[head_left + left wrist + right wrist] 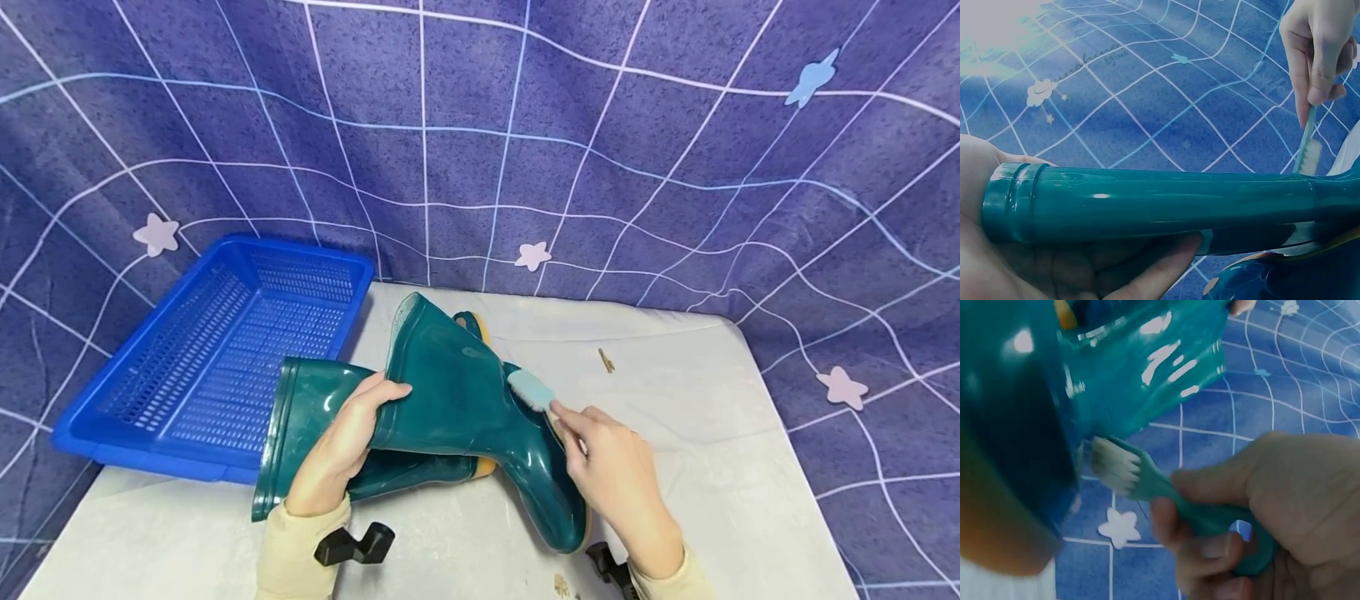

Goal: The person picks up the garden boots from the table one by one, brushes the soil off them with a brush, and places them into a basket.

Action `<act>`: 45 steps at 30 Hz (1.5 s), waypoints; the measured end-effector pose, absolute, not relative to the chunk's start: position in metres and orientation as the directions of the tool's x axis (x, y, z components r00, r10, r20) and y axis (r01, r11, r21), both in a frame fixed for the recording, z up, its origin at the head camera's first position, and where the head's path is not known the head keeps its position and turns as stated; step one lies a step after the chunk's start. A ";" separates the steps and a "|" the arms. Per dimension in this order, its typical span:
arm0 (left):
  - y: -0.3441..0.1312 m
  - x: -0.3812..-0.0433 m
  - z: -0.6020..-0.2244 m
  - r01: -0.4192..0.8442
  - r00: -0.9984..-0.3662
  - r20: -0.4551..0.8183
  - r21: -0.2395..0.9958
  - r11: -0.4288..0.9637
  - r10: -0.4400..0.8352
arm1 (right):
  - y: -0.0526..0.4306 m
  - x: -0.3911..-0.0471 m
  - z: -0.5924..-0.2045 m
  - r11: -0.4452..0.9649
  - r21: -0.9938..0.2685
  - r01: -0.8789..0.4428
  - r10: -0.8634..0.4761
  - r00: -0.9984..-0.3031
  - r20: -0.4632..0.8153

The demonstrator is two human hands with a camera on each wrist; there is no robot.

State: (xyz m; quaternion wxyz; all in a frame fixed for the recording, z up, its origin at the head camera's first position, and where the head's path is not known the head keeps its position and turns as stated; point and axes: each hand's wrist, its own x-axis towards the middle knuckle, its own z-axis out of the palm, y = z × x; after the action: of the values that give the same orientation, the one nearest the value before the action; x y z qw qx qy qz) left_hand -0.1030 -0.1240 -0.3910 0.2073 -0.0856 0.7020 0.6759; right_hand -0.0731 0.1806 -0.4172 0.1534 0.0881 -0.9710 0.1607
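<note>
A glossy green rain boot with a yellowish sole lies tilted across the middle of the head view, toe toward the lower right. Near its top opening, my left hand grips the shaft, thumb on one face. My right hand holds a light teal brush by its handle. Its pale bristles are at the boot's ankle, on the far side; whether they touch is unclear in the blurred right wrist view. A second green boot lies partly hidden beneath the first.
A blue plastic basket stands at the left, close to the second boot's opening. Brown bits of dirt lie on the white-covered table, with more dirt near the front. A purple-blue gridded curtain hangs behind.
</note>
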 end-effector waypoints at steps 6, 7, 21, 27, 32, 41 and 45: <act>-0.123 -0.103 -0.391 -0.390 -0.903 -0.394 0.919 0.056 0.170 | 0.189 -0.077 -0.420 0.952 -0.281 -0.122 -0.032 -0.951 0.307; -0.122 -0.102 -0.391 -0.385 -0.905 -0.388 0.921 0.051 0.177 | 0.192 -0.078 -0.420 0.956 -0.280 -0.091 0.004 -0.948 0.319; -0.123 -0.103 -0.388 -0.382 -0.905 -0.391 0.920 0.081 0.170 | 0.199 -0.078 -0.408 0.902 -0.431 -0.029 0.008 -0.996 0.085; -0.123 -0.102 -0.388 -0.376 -0.907 -0.381 0.924 0.065 0.179 | 0.220 -0.083 -0.408 0.919 -0.376 0.115 0.200 -0.960 0.196; -0.123 -0.103 -0.389 -0.367 -0.906 -0.366 0.929 0.038 0.213 | 0.223 -0.081 -0.404 0.886 -0.461 0.056 0.163 -0.967 0.195; -0.121 -0.101 -0.389 -0.363 -0.903 -0.359 0.931 0.026 0.236 | 0.211 -0.076 -0.400 0.826 -0.516 -0.228 -0.078 -0.952 0.295; -0.119 -0.098 -0.388 -0.331 -0.903 -0.308 0.943 -0.027 0.300 | 0.207 -0.073 -0.396 0.783 -0.553 -0.286 -0.136 -0.945 0.296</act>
State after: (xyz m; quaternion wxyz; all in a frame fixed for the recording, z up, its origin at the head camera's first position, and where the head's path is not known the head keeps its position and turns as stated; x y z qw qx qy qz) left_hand -0.0984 -0.1186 -0.3877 0.2201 -0.0117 0.6619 0.7165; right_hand -0.0726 0.2068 -0.3961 0.1208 0.1126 -0.9364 0.3097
